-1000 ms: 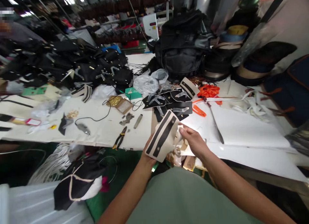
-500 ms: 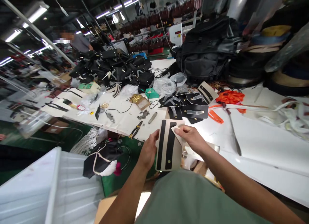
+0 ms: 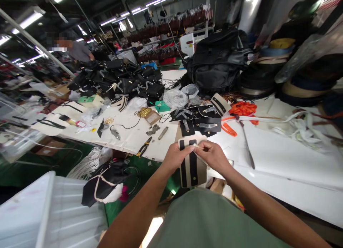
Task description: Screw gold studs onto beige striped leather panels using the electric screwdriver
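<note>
A beige panel [image 3: 188, 173] with rounded corners, black stripes and a small brass-coloured fitting near its lower end is held upright in front of my body. My left hand [image 3: 174, 157] grips its upper left edge, the thumb lying across the front. Close beside that thumb, the closed fingers of my right hand [image 3: 213, 156] pinch a small whitish piece [image 3: 196, 146] against the panel's upper part. My fingers cover much of this piece; whether it is cloth or paper, I cannot tell.
Yellow-handled pliers [image 3: 144, 146], a grey-handled tool [image 3: 163, 133] and black pieces [image 3: 207, 124] lie on the white table [image 3: 284, 166]. Orange strips [image 3: 243, 108] and a long metal tool [image 3: 248, 148] are to the right. A white ribbed bin [image 3: 75, 205] stands lower left.
My left hand has moved up the panel and its thumb now lies over the front. My right hand has come closer to it with the whitish piece. The view has shifted slightly right.
</note>
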`<state>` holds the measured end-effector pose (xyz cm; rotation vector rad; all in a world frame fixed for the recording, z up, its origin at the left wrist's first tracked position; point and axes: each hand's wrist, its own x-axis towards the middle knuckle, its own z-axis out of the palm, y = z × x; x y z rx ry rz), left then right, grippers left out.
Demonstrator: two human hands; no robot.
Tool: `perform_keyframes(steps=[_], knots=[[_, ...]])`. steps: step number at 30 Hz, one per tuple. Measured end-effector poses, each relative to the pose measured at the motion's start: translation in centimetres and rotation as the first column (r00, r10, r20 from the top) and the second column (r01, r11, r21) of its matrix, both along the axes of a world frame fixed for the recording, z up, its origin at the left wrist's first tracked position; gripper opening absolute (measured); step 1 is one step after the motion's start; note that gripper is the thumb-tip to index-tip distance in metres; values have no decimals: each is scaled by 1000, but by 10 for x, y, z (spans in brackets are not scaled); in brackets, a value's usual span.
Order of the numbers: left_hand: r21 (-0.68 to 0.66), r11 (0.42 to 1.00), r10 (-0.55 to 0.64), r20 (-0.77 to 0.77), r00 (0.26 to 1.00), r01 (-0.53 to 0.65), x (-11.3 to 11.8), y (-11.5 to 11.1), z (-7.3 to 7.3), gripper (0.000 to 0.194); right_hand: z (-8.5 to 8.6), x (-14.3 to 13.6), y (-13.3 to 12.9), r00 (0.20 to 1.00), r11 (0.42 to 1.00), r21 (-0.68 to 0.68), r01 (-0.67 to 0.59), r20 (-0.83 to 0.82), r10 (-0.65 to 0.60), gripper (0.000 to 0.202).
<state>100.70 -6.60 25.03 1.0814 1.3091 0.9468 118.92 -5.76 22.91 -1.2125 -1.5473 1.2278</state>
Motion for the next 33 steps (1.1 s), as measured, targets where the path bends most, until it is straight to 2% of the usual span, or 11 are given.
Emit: perform_keyframes(steps=[3, 6, 9, 13, 16, 20, 25, 28, 30, 31, 33], knots=[[65, 994, 90, -46, 995, -87, 14, 2, -1, 30, 8, 3, -4, 994, 997, 68, 24, 109, -32, 48], [99, 985, 155, -115, 981, -144, 21, 0, 2, 22, 12, 6, -10, 982, 996, 90, -22, 188, 4, 44], [147, 976, 177, -119, 977, -159, 22, -2, 5, 17, 3, 8, -7, 976, 993, 100, -69, 211, 46, 46], [150, 980, 137, -46, 990, -129, 18, -6, 2, 24, -9, 6, 2, 968, 983, 92, -158, 213, 135, 47], [116, 962, 258, -96, 961, -247, 15, -11, -4, 20, -8, -1, 1, 962, 971, 118, -210, 201, 184, 46], [177, 905, 411, -132, 902, -386, 20, -19, -12, 15, -5, -10, -4, 975, 980, 144, -140, 191, 111, 46], [289, 855, 497, -220, 840, -430, 32, -14, -26, 19, -17, -12, -4, 983, 990, 131, -61, 178, 37, 44], [335, 793, 594, -245, 766, -508, 21, -2, -23, 17, -24, -10, -16, 979, 987, 120, -110, 183, 87, 43], [292, 706, 704, -189, 685, -646, 1, 8, -15, 20, -21, -8, -29, 977, 980, 102, -168, 152, 152, 43], [273, 695, 716, -168, 678, -665, -11, 14, -12, 20, -18, -6, -34, 976, 979, 78, -186, 131, 175, 43], [211, 735, 675, -135, 726, -644, -31, 28, -12, 21, -11, -3, -37, 983, 987, 15, -159, 93, 157, 42]])
